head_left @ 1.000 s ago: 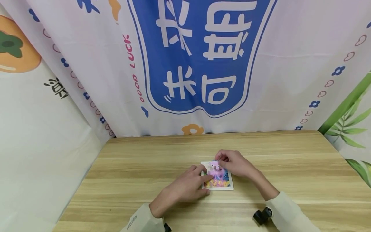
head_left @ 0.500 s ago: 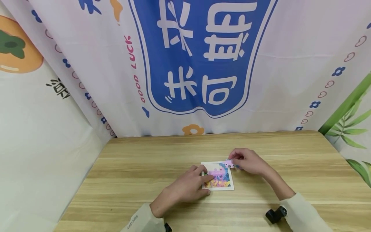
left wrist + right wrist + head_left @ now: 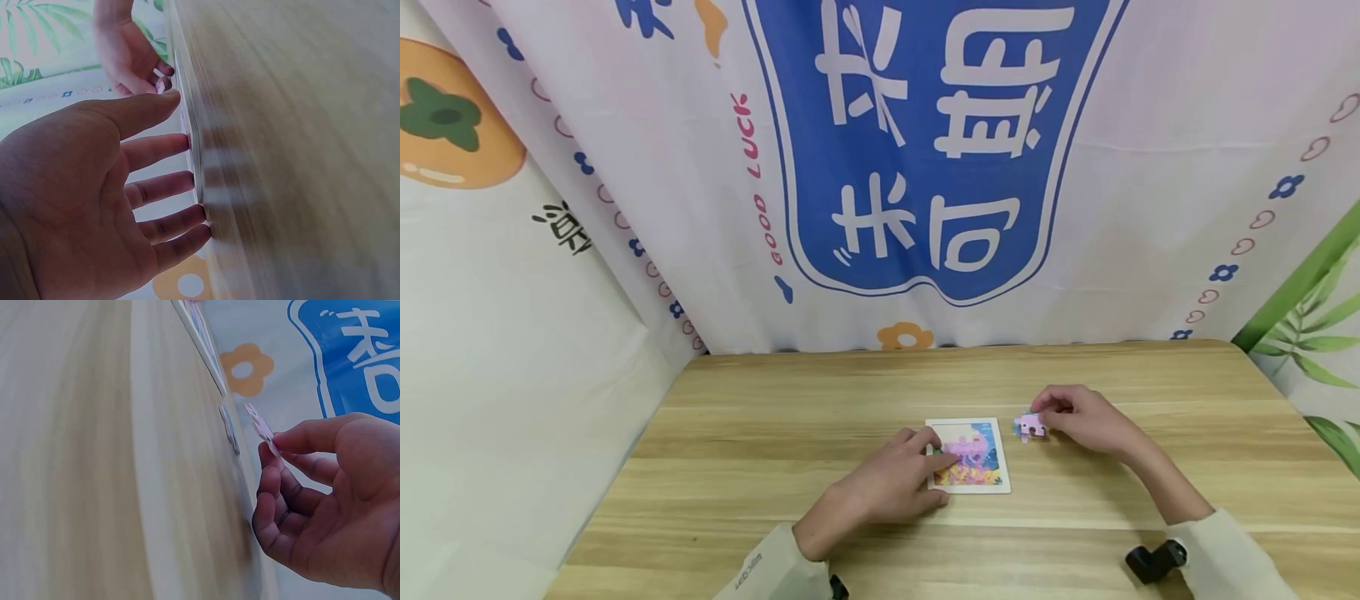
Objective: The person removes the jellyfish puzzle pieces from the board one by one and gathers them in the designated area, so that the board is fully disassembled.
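Observation:
A small square jigsaw puzzle board [image 3: 970,489] with a white border and a colourful printed picture lies on the table. My left hand [image 3: 883,483] rests on its left side, fingers fairly straight, touching its face and edge. To the right of the board, my right hand [image 3: 1090,423] pinches a pink puzzle piece [image 3: 1033,424] between thumb and fingertips. In the right wrist view this pink piece is held just off the table. Below it another puzzle piece [image 3: 229,428] lies flat beside the board, mostly covered by the held one in the head view.
The wooden table [image 3: 790,400] ends at a printed curtain [image 3: 1120,208] at the back. A black wrist camera [image 3: 1155,560] sits by the right sleeve. Another cloth with an orange fruit print [image 3: 463,158] hangs at the left.
My right hand has lifted the pink puzzle piece from the board's upper part and carried it rightward past the board's edge. My left hand has stayed on the board.

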Motion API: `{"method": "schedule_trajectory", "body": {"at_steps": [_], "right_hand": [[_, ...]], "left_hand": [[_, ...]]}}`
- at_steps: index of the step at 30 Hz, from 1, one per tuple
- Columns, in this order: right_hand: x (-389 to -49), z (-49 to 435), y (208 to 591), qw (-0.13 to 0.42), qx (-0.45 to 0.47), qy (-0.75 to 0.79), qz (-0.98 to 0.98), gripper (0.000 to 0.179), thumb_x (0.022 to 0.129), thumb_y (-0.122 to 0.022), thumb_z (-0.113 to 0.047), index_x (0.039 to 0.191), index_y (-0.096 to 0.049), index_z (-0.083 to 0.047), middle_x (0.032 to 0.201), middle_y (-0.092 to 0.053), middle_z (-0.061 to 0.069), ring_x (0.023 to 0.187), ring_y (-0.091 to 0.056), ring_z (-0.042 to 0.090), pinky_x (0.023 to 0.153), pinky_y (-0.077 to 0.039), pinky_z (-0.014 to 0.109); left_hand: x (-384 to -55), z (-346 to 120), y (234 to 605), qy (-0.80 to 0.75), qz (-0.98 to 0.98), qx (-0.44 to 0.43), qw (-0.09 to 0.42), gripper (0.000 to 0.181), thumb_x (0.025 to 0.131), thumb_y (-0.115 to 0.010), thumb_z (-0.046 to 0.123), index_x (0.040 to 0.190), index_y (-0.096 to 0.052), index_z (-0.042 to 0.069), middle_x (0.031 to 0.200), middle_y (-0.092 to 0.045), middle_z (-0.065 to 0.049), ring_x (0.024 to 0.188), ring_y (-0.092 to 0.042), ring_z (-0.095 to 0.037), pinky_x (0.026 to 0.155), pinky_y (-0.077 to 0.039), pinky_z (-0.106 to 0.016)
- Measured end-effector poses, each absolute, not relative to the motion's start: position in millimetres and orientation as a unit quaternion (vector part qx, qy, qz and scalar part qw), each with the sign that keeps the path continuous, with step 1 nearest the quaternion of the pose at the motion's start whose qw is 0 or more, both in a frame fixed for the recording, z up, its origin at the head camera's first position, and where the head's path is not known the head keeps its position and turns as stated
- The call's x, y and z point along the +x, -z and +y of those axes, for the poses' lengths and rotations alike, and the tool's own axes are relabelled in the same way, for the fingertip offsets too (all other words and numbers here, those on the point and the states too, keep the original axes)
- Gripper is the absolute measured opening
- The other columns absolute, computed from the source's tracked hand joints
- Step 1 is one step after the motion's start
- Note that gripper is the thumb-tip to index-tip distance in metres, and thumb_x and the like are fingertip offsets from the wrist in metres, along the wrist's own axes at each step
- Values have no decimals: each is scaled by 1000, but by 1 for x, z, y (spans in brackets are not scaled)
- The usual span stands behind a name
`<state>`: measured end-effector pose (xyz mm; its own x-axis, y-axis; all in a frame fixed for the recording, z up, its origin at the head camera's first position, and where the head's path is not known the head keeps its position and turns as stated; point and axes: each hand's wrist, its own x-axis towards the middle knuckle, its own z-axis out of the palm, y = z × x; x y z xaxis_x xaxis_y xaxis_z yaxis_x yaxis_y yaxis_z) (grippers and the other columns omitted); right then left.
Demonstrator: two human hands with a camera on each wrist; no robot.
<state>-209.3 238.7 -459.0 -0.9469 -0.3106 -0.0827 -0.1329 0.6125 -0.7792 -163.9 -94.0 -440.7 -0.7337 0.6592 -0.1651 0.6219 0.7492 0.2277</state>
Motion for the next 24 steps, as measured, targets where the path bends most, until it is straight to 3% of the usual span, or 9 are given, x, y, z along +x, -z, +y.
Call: {"method": "schedule_trajectory", "body": {"at_steps": [24], "right_hand": [[-202, 280, 466, 91, -130, 403, 902, 13, 105, -65, -12, 113, -74, -6, 101, -70, 5, 88, -57, 14, 75, -50, 24]], "left_hand": [[-166, -93, 442, -77, 927, 343, 129, 53, 103, -72, 44, 153, -61, 30, 145, -56, 3, 127, -52, -18, 108, -52, -33]]}}
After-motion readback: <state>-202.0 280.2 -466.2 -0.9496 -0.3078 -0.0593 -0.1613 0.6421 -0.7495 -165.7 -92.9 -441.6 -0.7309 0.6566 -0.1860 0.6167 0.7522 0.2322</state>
